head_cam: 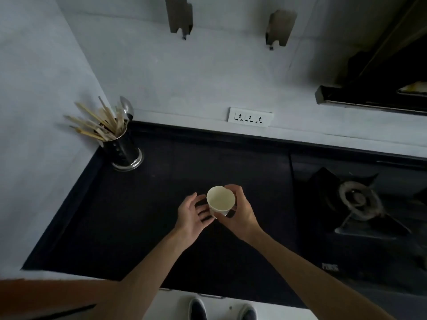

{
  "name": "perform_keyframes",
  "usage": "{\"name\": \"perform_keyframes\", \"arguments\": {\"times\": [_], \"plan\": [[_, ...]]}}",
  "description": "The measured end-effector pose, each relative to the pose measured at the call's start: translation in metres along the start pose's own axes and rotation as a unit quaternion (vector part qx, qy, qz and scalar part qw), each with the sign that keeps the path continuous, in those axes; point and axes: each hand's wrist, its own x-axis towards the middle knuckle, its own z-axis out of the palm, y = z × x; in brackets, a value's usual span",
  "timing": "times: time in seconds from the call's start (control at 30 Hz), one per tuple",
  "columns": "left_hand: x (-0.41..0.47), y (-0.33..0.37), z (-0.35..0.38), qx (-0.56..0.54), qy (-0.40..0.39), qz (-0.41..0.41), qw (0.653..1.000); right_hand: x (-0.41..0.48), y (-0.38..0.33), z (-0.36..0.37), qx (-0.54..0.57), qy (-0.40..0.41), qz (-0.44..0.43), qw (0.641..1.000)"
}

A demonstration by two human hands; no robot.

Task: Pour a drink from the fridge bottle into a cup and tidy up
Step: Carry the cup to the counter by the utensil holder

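A shiny metal holder [126, 150] bristling with wooden chopsticks stands at the counter's [161, 204] far left corner. Over the matte black counter, the left hand [193, 214] lies open beside a pale, round cup [220, 200], which the right hand [238, 211] grips, thumb curled round it. A dim gas burner [359, 199], perhaps iron, sits right.

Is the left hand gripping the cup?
No, the right hand grips the cup while the left hand is open beside it.
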Motion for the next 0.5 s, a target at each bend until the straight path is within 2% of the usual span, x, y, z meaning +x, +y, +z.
{"name": "perform_keyframes", "arguments": {"times": [0.5], "plan": [[0.015,-0.022,-0.018,-0.001,0.029,-0.026,0.999,-0.021,0.041,0.021,-0.043,0.040,0.025,0.998]]}}
